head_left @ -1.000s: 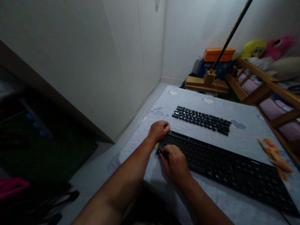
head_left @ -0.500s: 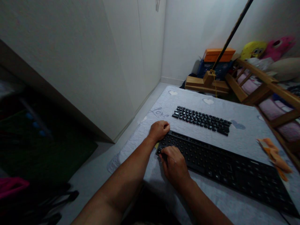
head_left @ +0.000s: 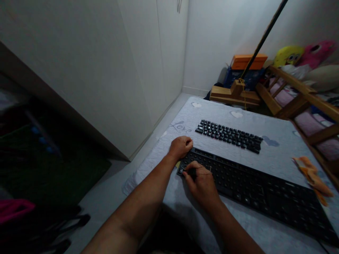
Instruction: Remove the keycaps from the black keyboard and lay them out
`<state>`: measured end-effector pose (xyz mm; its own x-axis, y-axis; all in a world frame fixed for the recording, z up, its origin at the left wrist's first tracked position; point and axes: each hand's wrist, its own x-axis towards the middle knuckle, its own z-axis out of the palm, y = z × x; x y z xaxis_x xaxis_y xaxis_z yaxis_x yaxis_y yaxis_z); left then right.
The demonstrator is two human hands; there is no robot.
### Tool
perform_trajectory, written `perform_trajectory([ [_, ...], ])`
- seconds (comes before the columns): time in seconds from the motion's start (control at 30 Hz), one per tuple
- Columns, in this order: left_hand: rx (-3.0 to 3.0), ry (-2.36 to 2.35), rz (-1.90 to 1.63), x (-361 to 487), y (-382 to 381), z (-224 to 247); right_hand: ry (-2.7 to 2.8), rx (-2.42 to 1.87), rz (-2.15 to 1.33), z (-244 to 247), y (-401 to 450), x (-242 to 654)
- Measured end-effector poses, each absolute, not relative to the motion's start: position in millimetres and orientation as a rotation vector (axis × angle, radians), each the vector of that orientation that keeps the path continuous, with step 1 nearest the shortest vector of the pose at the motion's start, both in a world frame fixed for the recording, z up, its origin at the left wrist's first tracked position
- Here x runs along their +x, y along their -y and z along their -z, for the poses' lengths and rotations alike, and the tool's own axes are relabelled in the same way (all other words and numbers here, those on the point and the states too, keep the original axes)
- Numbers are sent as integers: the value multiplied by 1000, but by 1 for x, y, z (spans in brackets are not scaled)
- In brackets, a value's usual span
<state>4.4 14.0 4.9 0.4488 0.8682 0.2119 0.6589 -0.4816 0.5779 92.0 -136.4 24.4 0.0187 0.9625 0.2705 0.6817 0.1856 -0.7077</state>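
A long black keyboard (head_left: 239,180) lies on the cloth, most of its keycaps off and its bare key posts showing. My left hand (head_left: 180,146) is closed at the keyboard's upper left corner; what its curled fingers hold, if anything, is hidden. Over the keyboard's left end, my right hand (head_left: 202,181) is bent with thumb and forefinger close together near the lower left keys. Something thin and dark seems to be in its fingers, too small to make out. Beyond the keyboard, loose black keycaps (head_left: 229,135) lie in neat rows.
A pale patterned cloth (head_left: 212,110) covers the surface. An orange cloth (head_left: 312,176) lies right of the keyboard. Behind stand a wooden base (head_left: 235,91) with a dark slanted pole, an orange box (head_left: 249,61) and a wooden rail (head_left: 304,88). A tall pale cabinet (head_left: 137,70) rises on the left.
My right hand has turned a little and shifted slightly right over the keyboard's left end, its fingers more raised. My left hand stays at the corner.
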Motion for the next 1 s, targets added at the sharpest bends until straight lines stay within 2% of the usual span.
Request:
perform_trajectory([
  [0.5,2274,-1274,-670,4,-13,-7,1735,-1534,-472,-20,135,91],
  [0.77,2262,-1269,-687,4,-14,-6,1878,-1411,-216,-19,139,86],
  [1.0,2260,-1274,-675,4,-14,-7,1898,-1412,-156,-19,142,82],
])
